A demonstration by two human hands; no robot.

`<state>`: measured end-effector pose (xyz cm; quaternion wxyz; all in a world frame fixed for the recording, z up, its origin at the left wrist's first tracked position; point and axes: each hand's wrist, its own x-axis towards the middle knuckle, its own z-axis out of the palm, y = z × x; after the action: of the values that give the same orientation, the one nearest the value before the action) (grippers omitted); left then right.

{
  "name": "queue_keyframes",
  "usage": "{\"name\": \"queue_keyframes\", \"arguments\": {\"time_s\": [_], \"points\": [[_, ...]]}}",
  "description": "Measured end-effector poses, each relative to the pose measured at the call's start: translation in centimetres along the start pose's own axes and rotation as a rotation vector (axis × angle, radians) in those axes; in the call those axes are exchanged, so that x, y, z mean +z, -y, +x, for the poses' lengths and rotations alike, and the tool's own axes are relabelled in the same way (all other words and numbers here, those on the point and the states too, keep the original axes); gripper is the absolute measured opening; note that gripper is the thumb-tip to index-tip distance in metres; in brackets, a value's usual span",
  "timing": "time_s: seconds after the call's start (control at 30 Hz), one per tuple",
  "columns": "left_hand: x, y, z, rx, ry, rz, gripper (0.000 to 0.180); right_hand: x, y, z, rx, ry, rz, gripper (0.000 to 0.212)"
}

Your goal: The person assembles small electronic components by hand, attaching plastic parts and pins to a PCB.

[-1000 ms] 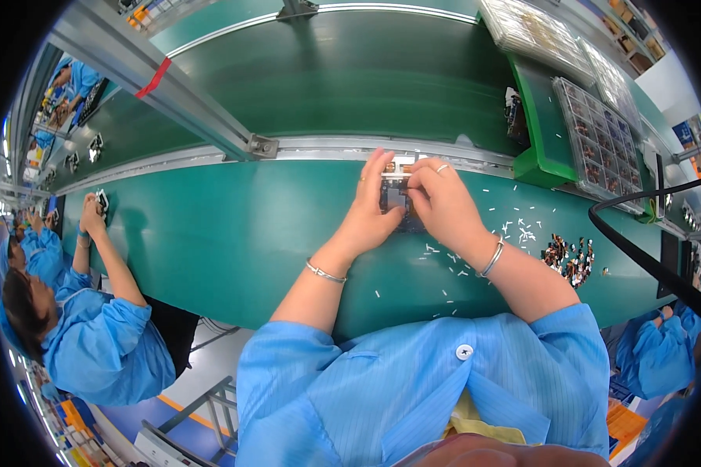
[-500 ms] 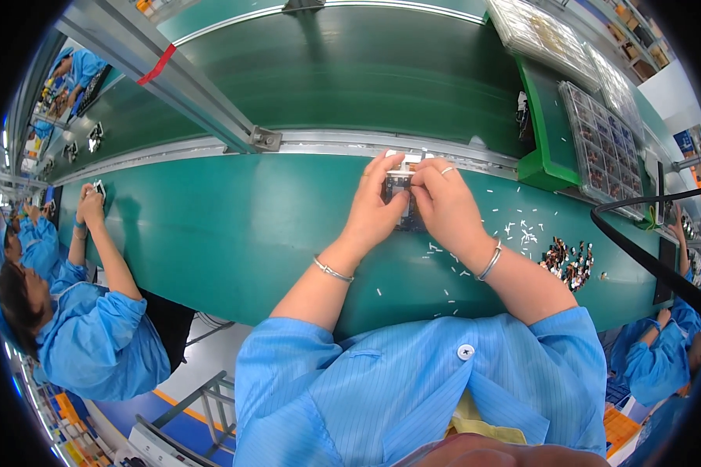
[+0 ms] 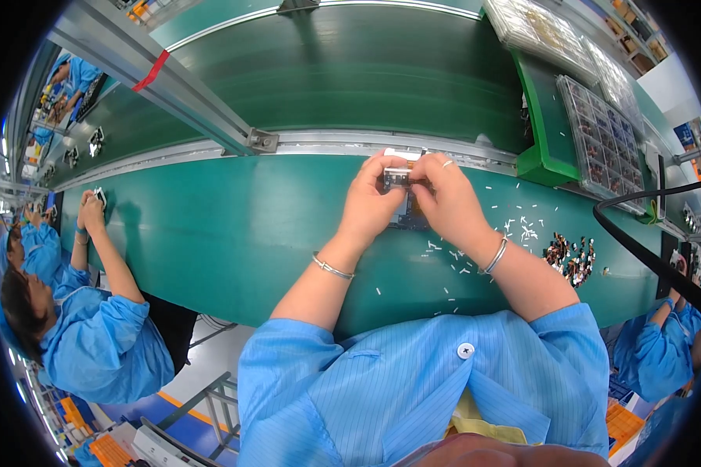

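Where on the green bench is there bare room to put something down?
The widest free patch of the green bench lies between the neighbour's hands and your left hand. It's crowded right of your right hand: scattered white strips, then a pile of small parts.

Left side: broad passage over the green tabletop [image 3: 234, 233] between the left hand [image 3: 372, 196] and a co-worker's hands [image 3: 93, 208].
Between the hands: little room; the circuit-board unit [image 3: 411, 219] fills the gap with the right hand [image 3: 446, 191].
Behind: low aluminium rail [image 3: 327, 145] to cross; slanting metal post [image 3: 187, 101] blocks its left part.
Right side: scattered white strips [image 3: 528, 232], then a component heap [image 3: 575, 263].
Far right: green-edged stand [image 3: 549, 169] and arching black cable [image 3: 639, 240] obstruct.
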<state>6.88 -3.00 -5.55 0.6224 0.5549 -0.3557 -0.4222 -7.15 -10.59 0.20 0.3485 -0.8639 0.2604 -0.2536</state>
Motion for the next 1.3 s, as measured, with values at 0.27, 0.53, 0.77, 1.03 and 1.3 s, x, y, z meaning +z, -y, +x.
{"name": "queue_keyframes", "arguments": {"time_s": [0.27, 0.53, 0.77, 1.03, 1.3], "points": [[0.5, 0.0, -0.2, 0.064, 0.022, 0.084, 0.046, 0.2, -0.7, -0.4, -0.051, -0.092, -0.035, 0.017], [0.5, 0.0, -0.4, 0.048, 0.027, 0.114, 0.052, -0.1, -0.9, -0.2, -0.014, -0.057, 0.041, 0.010], [0.4, 0.5, -0.4, 0.072, 0.032, 0.109, 0.057, 0.1, -0.5, -0.3, -0.004, -0.098, -0.014, 0.009], [0.5, 0.4, -0.4, 0.081, 0.012, 0.148, 0.055, 0.4, -0.2, -0.4, -0.062, -0.141, -0.086, 0.009], [1.2, 0.0, -0.5, 0.087, -0.047, 0.158, 0.047, 0.0, -0.4, -0.5, -0.056, -0.088, -0.044, 0.012]]}}
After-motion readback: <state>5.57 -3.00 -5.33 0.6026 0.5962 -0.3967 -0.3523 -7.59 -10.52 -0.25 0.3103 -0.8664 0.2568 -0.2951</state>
